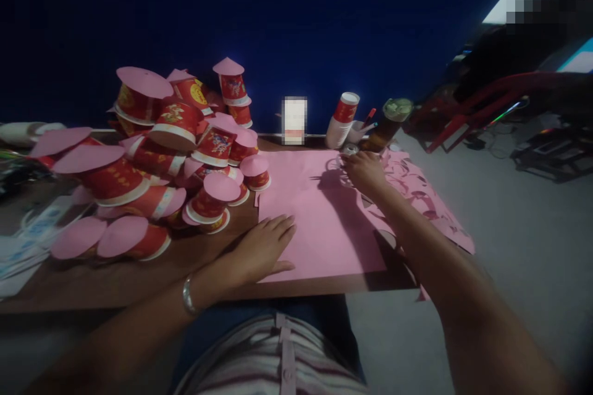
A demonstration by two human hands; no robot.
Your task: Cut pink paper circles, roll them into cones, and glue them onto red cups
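A pink sheet of paper lies flat on the brown table. My left hand rests flat on the sheet's near left edge, fingers stretched out. My right hand reaches to the sheet's far right corner, its fingers curled around a small round object that I cannot make out clearly. A silver bracelet sits on my left wrist.
A heap of red paper cups with pink paper lids fills the table's left half. At the back stand a red-and-white canister, a holder with pens and a green-capped bottle. Pink paper scraps lie along the right edge.
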